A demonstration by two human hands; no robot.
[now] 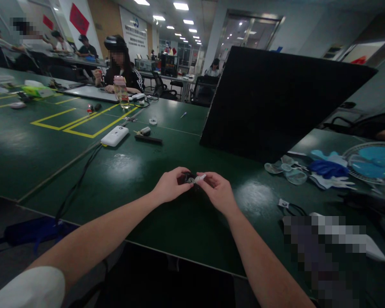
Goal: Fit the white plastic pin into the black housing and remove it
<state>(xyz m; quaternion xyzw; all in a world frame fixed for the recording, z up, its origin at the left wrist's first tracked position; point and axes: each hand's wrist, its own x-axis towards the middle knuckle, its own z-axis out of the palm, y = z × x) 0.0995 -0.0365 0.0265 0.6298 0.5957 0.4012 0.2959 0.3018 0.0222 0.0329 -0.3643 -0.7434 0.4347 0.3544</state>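
Over the green table (179, 231), my two hands meet just in front of me. My left hand (170, 185) pinches a small dark part with a greyish round piece (190, 180) between thumb and fingers. A small white piece (200, 178), like a short tube or cap, is gripped by my right hand (218, 191) and touches or nearly touches the dark part. Both are too small and partly covered by fingers for me to tell their exact kind.
A large black panel (276, 102) stands tilted at the right. Farther right lie clear fan blades (290, 171), a blue cloth-like item (329, 169) and a fan (375, 160). A white power bank (115, 136) with a cable, a black bar (148, 139) and a bottle (122, 94) lie left. Across sits another person (120, 70).
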